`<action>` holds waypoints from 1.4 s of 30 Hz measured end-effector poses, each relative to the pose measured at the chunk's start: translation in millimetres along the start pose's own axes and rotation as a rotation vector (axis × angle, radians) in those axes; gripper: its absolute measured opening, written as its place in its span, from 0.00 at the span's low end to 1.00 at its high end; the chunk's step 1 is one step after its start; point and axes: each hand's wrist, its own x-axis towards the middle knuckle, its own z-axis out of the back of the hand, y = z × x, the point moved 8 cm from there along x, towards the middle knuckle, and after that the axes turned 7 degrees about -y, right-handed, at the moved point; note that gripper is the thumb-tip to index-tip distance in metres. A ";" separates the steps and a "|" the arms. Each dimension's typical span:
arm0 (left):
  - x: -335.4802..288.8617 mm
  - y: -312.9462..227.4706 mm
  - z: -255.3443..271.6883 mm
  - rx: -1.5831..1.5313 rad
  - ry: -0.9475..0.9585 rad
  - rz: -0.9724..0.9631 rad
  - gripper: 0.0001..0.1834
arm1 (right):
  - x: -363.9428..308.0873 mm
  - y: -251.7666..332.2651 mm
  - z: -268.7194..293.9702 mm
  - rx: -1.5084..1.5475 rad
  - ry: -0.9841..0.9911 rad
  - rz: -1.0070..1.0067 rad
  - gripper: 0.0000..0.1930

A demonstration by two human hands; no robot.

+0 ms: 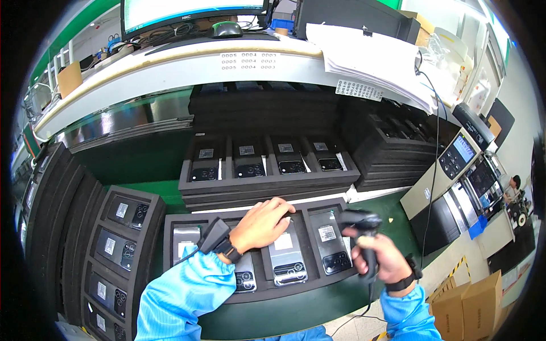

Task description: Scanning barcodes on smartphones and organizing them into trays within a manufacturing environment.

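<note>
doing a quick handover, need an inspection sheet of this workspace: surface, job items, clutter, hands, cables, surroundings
Surface: green bench, visible along the near edge
Job items: four phone-like devices in the front foam tray; dark handheld scanner near its right end
Clutter: papers overhanging the shelf
Hands: left hand over the tray, nothing seen in it; right hand gripping the scanner
Cables: black cord below the scanner
Surroundings: monitor, machine with a small screen, cardboard boxes

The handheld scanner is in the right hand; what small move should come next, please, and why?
Perhaps aim the scanner at the label on the phone beside it: that label lies uncovered, and the right hand holds the scanner close by.
</note>
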 end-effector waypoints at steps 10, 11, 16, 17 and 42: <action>-9.9 -7.4 7.5 0.081 -0.167 -0.124 0.14 | 4.5 -65.2 -80.3 -0.281 0.195 -0.211 0.12; -9.9 -5.4 6.1 0.075 -0.145 -0.109 0.14 | 4.5 -64.3 -79.3 -0.270 0.184 -0.201 0.13; -15.2 -3.9 7.4 0.094 -0.165 -0.140 0.15 | -2.3 -44.5 -64.4 -0.316 0.105 -0.105 0.22; -15.5 -7.3 5.7 0.105 -0.144 -0.157 0.16 | -6.0 -33.4 -54.4 -0.346 0.033 -0.057 0.21; -6.4 -15.1 23.2 -0.091 -0.271 -0.088 0.18 | 63.3 22.8 121.4 -0.885 -0.822 0.395 0.12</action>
